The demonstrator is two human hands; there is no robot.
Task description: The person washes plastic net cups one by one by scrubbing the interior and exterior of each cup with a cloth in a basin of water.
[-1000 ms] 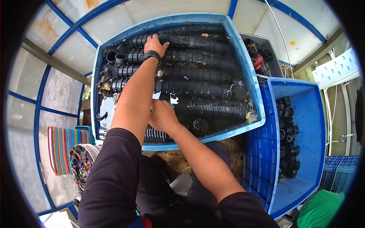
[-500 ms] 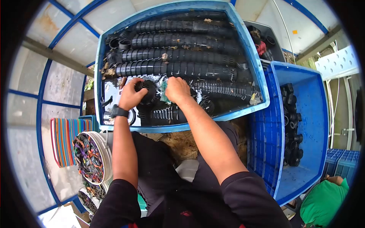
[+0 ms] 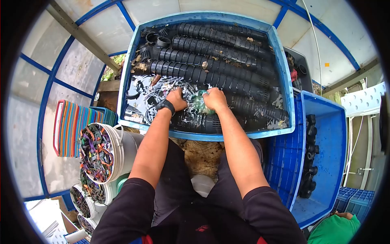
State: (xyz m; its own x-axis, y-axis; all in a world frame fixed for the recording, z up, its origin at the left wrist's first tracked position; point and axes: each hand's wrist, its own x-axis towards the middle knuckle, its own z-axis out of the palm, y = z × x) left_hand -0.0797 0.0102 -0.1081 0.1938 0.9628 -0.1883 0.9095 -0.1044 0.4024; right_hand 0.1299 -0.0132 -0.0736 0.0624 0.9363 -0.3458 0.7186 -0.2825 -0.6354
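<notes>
A blue tub (image 3: 211,135) of water holds stacked rows of black ribbed parts (image 3: 203,74), with leaves on them. Over the rippling water my left hand (image 3: 177,99) is lowered, its fingertips at or under the surface; what it holds, if anything, is hidden. Just to the right, my right hand (image 3: 214,99) is closed round a green scrubbing cloth (image 3: 200,102) that lies partly in the water. Loose black ring-shaped parts (image 3: 163,42) sit at the tub's back left corner.
Right of the tub stands a blue crate (image 3: 325,162) with black parts (image 3: 309,156). At the left are white buckets (image 3: 118,152) of coloured strips and a stack of coloured trays (image 3: 73,128). Someone's green shirt (image 3: 337,229) shows at bottom right.
The view has shifted, so the tub appears further right. The round black part that was at my left hand no longer shows, and the water between my hands is more rippled.
</notes>
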